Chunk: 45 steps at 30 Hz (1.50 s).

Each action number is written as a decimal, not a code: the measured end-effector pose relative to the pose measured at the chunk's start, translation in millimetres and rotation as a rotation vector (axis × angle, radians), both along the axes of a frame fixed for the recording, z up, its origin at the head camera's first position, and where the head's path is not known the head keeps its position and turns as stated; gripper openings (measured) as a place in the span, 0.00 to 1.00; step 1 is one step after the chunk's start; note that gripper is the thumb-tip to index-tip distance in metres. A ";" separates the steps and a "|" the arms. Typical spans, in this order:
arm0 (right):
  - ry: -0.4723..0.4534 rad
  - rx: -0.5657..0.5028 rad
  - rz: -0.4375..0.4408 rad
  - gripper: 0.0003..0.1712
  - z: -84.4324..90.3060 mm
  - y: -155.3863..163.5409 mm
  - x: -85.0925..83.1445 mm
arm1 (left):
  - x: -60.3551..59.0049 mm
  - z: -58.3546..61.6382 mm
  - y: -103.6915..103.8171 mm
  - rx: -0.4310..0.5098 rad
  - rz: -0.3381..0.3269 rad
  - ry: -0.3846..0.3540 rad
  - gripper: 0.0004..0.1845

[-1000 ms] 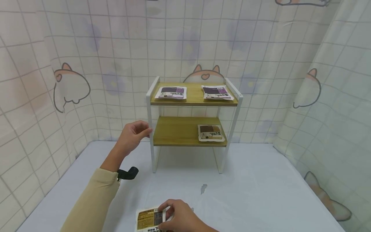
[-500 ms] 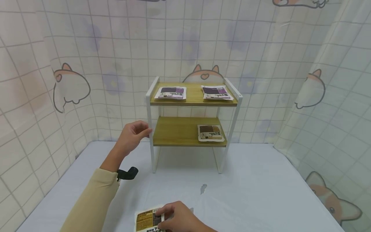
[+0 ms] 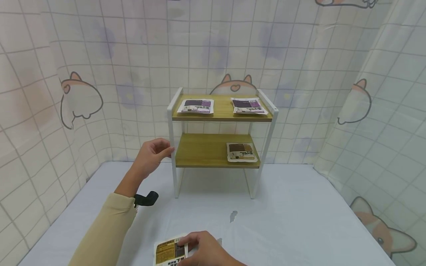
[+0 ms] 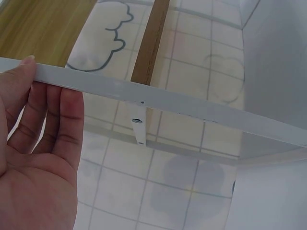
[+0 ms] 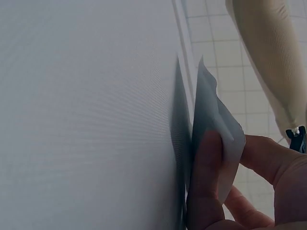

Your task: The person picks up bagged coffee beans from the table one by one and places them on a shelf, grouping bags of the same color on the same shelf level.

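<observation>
A small two-tier shelf with wooden boards (image 3: 203,147) and a white frame stands on the table. My left hand (image 3: 149,157) holds its left front upright (image 3: 173,177); in the left wrist view, thumb and fingers pinch the white bar (image 4: 105,85). Near the table's front edge, my right hand (image 3: 209,251) pinches a flat sachet (image 3: 168,253) with a yellow-brown and dark label. From the right wrist view, the sachet's pale side (image 5: 207,103) appears between thumb and fingers, just off the table surface. Its lower part is cut off in the head view.
Two purple-labelled sachets, one left (image 3: 196,106) and one right (image 3: 247,106), lie on the upper board. A brown-labelled sachet (image 3: 242,152) lies at the lower board's right. Grid-patterned curtains (image 3: 139,55) enclose the white table (image 3: 293,218).
My right hand and the sachet have shifted slightly left. The left hand keeps its hold on the shelf upright, and the shelf stays in place.
</observation>
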State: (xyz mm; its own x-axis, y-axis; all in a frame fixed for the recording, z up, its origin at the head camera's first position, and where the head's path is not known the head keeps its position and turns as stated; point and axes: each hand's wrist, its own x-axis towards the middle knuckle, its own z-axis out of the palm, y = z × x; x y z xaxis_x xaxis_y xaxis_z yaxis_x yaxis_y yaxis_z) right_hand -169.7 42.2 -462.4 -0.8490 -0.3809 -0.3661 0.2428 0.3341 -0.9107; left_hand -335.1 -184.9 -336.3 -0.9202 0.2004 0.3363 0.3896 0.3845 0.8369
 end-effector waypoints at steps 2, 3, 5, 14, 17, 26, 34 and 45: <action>-0.005 -0.010 0.000 0.20 -0.1 -0.4 -0.8 | 0.4 -0.2 -0.3 -0.001 0.000 0.001 0.14; -0.008 -0.011 0.000 0.20 -0.2 -0.6 -0.9 | 0.5 -0.3 -0.4 -0.001 0.000 0.002 0.14; -0.016 -0.013 0.001 0.20 -0.2 -1.0 -0.9 | 0.8 -0.5 -0.7 -0.002 0.002 0.002 0.14; -0.024 -0.039 0.029 0.17 -0.3 -0.5 -2.4 | 1.4 -1.5 -1.2 -0.006 0.006 0.007 0.13; -0.025 -0.048 0.030 0.16 -1.2 -0.3 -2.1 | 1.8 -1.6 -1.4 0.000 0.003 0.010 0.13; -0.037 -0.079 0.025 0.18 -3.2 0.6 -1.7 | 2.2 -1.2 -1.5 0.004 0.003 0.008 0.16; -0.042 -0.114 0.043 0.21 -4.7 2.8 -2.5 | 2.0 -1.1 -0.9 0.007 -0.004 0.008 0.18; -0.037 -0.135 0.047 0.21 -4.1 6.2 -1.8 | 1.7 0.3 1.0 0.012 0.002 0.008 0.18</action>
